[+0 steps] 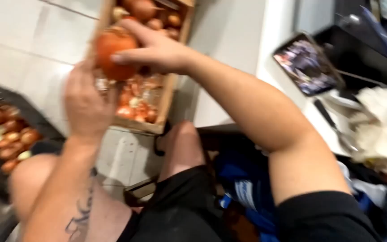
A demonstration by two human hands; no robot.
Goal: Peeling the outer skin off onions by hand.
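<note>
Down at far left, a dark crate [5, 134] of onions waits; left hand [83, 105] cups under the big onion [113, 51], fingers curled (blurred), supporting it, while right hand [155, 49] clamps fingers over it, above the wooden crate [164, 96].

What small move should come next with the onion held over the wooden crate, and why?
Probably steady the onion with the right hand while the left hand starts pulling off its skin. Both hands already meet at it above the wooden crate, where loose skins lie.
</note>
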